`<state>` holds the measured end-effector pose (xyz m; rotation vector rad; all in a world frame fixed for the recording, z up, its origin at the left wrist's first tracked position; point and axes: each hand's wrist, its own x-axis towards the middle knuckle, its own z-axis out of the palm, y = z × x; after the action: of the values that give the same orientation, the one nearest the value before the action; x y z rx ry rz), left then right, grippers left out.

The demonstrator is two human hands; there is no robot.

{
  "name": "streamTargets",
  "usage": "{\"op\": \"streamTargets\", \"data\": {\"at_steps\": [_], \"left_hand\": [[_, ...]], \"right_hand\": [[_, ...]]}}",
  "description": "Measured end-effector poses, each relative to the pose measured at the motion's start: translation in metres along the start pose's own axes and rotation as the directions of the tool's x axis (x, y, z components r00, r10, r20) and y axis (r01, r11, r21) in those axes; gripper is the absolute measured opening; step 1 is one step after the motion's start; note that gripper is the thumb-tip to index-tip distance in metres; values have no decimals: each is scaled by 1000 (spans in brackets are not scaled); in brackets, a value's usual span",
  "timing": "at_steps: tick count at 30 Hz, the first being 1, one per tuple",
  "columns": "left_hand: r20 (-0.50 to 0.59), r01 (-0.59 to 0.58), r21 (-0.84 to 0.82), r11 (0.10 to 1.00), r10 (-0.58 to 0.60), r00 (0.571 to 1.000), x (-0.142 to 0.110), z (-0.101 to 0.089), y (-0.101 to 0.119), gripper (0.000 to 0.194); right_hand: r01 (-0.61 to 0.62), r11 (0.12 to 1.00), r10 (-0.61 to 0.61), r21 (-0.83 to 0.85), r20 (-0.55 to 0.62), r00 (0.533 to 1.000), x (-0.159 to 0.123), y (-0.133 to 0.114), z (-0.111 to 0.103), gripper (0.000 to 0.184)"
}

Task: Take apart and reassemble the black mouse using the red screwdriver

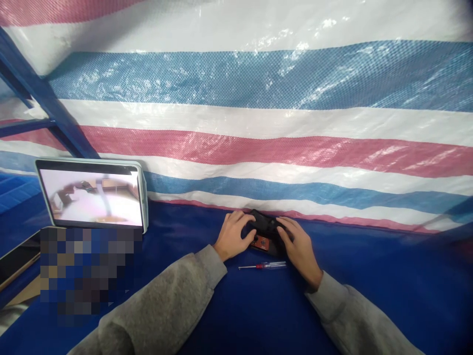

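- The case (265, 225), black and with an orange board (260, 242) showing at its near side, is between the left grip (235, 234) and the right grip (301, 246), just above the blue surface (258, 305) or resting on it; which, I cannot tell.
- It looks light enough for fingertips, and its shell is probably stiff plastic, perhaps a little slippery where smooth.
- The board is likely the fragile part, so pressure there is best avoided; the shell's left and right ends look like the safest places to take hold.
- The left grip is clamped on the case's left end: index fingertip on top, thumb on the near side beside the board, a small gap between them filled by the case.
- The right grip is closed over the right end, fingers bent across the top and thumb along the near side; the fingertips underneath are hidden.
- The screwdriver (264, 266) lies on the near side of both grips, touching neither, its clear handle toward the right grip.
- The tablet (90, 195) stands well to the left of the left grip.
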<state>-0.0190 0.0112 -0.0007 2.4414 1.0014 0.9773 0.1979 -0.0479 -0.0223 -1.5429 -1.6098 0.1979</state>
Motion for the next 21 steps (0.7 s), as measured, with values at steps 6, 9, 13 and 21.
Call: {"op": "streamTargets", "data": {"at_steps": [6, 9, 13, 21], "left_hand": [[160, -252, 28, 967, 244, 956, -4, 0, 3, 17], [172, -278, 36, 960, 268, 948, -4, 3, 0, 12], [129, -325, 35, 945, 319, 939, -5, 6, 0, 13], [-149, -401, 74, 913, 408, 901, 1, 7, 9, 19]], "right_hand": [[-13, 1000, 13, -1, -8, 1000, 0, 0, 0, 31], [-13, 1000, 13, -6, -15, 1000, 0, 0, 1, 30], [-18, 1000, 16, -22, -68, 998, -1, -3, -1, 28], [210, 977, -212, -32, -117, 970, -9, -26, -4, 35]]}}
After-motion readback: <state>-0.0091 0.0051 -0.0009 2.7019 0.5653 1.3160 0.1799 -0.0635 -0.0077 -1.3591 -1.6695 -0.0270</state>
